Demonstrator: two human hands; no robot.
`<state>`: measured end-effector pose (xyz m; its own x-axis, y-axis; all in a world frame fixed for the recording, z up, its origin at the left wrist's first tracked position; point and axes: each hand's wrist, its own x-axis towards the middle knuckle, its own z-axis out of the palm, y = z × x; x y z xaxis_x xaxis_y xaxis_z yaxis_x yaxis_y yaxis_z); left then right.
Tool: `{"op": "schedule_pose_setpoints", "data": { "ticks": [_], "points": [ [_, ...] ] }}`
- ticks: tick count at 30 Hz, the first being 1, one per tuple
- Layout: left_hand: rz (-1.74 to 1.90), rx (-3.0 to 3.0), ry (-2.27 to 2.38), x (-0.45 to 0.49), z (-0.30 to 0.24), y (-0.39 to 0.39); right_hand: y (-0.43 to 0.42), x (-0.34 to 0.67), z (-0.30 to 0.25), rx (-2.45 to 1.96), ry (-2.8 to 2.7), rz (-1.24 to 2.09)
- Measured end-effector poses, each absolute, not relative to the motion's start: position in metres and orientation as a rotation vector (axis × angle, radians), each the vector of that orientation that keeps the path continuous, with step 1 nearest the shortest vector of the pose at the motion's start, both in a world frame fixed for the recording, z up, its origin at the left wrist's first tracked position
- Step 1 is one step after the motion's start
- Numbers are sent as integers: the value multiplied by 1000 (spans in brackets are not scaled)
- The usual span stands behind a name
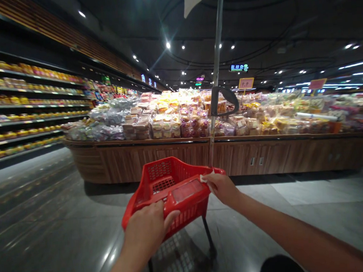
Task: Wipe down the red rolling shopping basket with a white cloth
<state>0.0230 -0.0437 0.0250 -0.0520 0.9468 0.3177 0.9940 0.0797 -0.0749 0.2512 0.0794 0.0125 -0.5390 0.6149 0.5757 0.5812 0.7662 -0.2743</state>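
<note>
Cart is standing on the floor, near the front edge of a wooden display stand. Left hand is gripping the left end of the handle, thumb spread; right hand is pinching white tissue at the right end.

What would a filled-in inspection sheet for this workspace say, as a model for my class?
Surface: glossy grey floor.
Job's things: red plastic shopping cart; small white tissue-like scrap.
Clutter: slim see-through pole with dark grey loop.
Grippers: left hand on cart's handle, grip partly hidden; right hand pinches scrap at handle's right end.
Cables: nothing seen near the hands.
Surroundings: long wood-grained counter piled with clear-wrapped packages; dark stocked shelves, left.
</note>
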Motion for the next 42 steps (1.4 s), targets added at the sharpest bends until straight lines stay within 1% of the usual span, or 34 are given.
{"op": "schedule_pose_setpoints", "data": {
  "ticks": [3,5,7,10,14,18,22,25,30,32,34,38,42],
  "points": [
    [-212,-1934,-2082,16,25,-45,81,282,-13,-624,-2309,-97],
    [-208,-1930,-2079,13,25,-46,91,303,-29,-653,-2199,-116],
    [-227,-1937,-2053,11,24,-45,103,313,-41,-773,-1988,-84],
    [-258,-1959,-2004,7,20,-43,106,300,-55,-886,-1736,-43],
    [-249,-1959,-1967,-3,15,-41,72,257,-72,-775,-1694,46],
    [-298,-1985,-1916,-17,9,-43,46,242,-77,-685,-1736,55],
    [-328,-2006,-1867,-25,6,-49,59,268,-67,-784,-1620,43],
    [-341,-2015,-1812,-26,4,-52,81,288,-55,-872,-1560,168],
    [-353,-2011,-1725,-32,2,-51,104,295,-45,-854,-1578,655],
    [-361,-2014,-1697,-36,2,-48,105,293,-47,-826,-1572,767],
    [-374,-2024,-1668,-41,2,-45,99,292,-52,-824,-1557,699],
    [-408,-2055,-1595,-49,2,-41,79,303,-54,-768,-1686,421],
    [-435,-2097,-1513,-56,5,-38,72,314,-41,-627,-1860,434]
  ]
}}
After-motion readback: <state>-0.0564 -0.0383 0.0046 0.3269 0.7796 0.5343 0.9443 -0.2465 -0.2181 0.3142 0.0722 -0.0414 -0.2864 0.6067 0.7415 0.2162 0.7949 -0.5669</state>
